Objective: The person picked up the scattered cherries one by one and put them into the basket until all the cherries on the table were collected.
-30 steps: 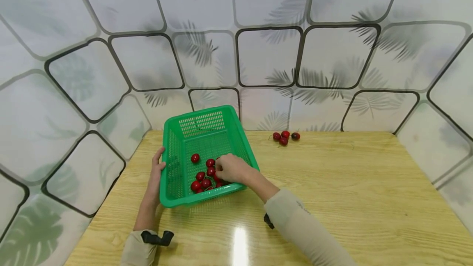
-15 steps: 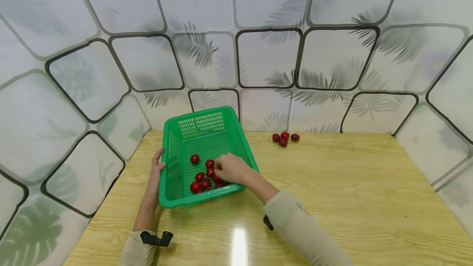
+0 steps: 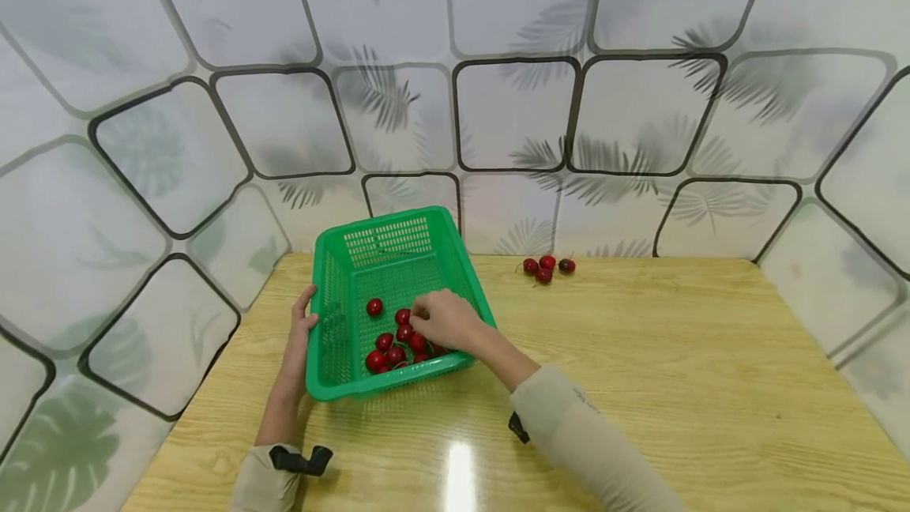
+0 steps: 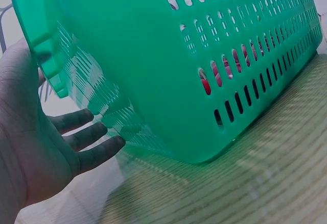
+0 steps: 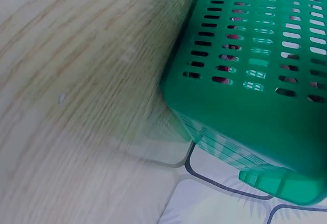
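A green plastic basket with slotted walls stands on the table, several dark red cherries gathered near its front inside. At its left side is my left hand, thumb at the rim and fingers along the outer wall; the left wrist view shows this hand with fingers spread against the slotted side. My right hand reaches over the basket's right rim, fingers bent down just above the cherries. Its fingertips are partly hidden, and I cannot tell whether they pinch a cherry or stem. The right wrist view shows only the basket's outside.
Several more cherries lie on the wood-grain table by the back wall, right of the basket. A single cherry sits apart inside the basket. Patterned white walls enclose the table behind and at the sides.
My right hand has risen slightly over the cherries, uncovering more of those beneath it. The left hand and the basket stay in place.
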Tool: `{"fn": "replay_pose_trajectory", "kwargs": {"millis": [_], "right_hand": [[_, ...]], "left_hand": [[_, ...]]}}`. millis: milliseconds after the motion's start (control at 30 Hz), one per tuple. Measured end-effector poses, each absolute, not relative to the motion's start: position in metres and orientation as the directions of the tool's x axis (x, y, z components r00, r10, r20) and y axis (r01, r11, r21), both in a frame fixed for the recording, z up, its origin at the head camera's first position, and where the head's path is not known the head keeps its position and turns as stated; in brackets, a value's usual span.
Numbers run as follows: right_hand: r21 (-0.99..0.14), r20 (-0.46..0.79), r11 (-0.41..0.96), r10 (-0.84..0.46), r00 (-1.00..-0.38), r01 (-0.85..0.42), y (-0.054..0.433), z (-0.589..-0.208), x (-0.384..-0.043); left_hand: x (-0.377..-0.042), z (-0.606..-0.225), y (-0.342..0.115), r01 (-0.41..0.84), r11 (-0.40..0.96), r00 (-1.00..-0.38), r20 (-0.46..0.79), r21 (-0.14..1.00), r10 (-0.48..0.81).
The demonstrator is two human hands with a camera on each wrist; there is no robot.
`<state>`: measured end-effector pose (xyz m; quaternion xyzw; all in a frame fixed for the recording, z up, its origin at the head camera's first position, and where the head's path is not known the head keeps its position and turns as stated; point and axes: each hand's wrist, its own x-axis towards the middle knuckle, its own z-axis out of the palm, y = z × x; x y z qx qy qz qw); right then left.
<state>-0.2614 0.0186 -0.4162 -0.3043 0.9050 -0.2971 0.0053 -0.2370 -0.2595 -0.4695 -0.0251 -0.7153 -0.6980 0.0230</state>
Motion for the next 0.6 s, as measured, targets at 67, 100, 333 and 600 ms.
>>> {"fn": "replay_pose_trajectory", "kwargs": {"millis": [67,100,333,600], "right_hand": [[-0.565,0.177,0.621,-0.551,-0.815,-0.543,0.02,-0.415,-0.262],[-0.573,0.181,0.615,-0.551,-0.815,-0.542,0.021,-0.415,-0.262],[-0.626,0.303,0.558,-0.47,-0.829,-0.544,0.038,-0.411,-0.266],[-0.637,0.519,0.573,-0.176,-0.836,-0.516,0.073,-0.41,-0.283]], "left_hand": [[-0.237,-0.47,-0.26,0.07,0.025,-0.998,0.07,0.997,0.0],[-0.237,-0.47,-0.26,0.073,0.025,-0.997,0.073,0.997,0.0],[-0.236,-0.472,-0.26,0.096,0.028,-0.995,0.095,0.995,0.011],[-0.236,-0.47,-0.259,0.089,0.037,-0.996,0.089,0.995,0.003]]}}
